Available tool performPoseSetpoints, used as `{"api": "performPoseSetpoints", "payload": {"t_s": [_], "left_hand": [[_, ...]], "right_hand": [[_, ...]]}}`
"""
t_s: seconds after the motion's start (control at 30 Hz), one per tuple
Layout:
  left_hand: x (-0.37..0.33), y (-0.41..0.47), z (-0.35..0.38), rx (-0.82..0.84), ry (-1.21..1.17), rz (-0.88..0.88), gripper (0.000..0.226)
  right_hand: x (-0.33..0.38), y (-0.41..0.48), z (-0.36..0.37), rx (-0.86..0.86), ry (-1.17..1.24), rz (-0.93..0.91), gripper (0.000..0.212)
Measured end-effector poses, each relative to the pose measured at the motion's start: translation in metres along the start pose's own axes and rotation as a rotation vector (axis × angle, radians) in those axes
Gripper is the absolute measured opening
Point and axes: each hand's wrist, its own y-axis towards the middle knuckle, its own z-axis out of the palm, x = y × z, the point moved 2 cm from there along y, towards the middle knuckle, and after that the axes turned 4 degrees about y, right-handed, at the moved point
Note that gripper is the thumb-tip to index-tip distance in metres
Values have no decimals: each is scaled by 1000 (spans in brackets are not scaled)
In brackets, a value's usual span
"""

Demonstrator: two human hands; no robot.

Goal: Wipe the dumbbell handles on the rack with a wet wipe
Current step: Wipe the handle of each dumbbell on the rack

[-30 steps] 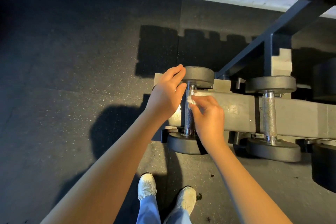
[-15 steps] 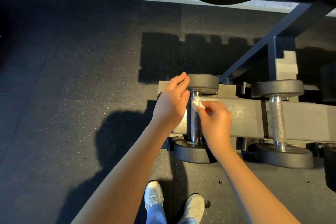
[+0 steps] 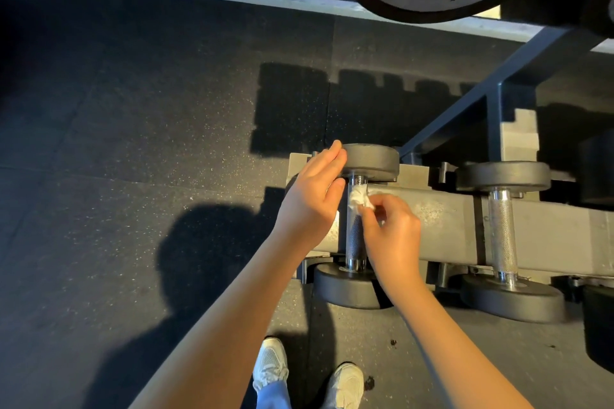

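right hand (image 3: 393, 236) in a pinch on wet wipe (image 3: 358, 198); left hand (image 3: 312, 201) flat beside handle (image 3: 354, 236)

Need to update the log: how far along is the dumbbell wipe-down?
Nothing can be confirmed as finished. In hand: the right hand presses the wet wipe on the far end of the left dumbbell handle, while the left hand rests flat against its far head. Left: the rest of that handle, plus the neighbouring dumbbell handle to the right.
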Motion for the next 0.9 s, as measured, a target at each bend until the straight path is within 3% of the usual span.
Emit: {"api": "performPoseSetpoints", "payload": {"t_s": [0.33, 0.57, 0.8, 0.9], "left_hand": [[4, 1, 1, -11, -45, -20, 47], [3, 0, -1, -6, -72, -28, 46], [4, 1, -1, 16, 3, -9, 47], [5, 0, -1, 25, 6, -3, 48]], "right_hand": [[3, 18, 9, -34, 64, 110, 7], [-7, -14, -12, 136, 86, 143, 16], [6, 18, 1, 30, 150, 274, 7], [-1, -3, -5, 87, 146, 314, 13]]}}
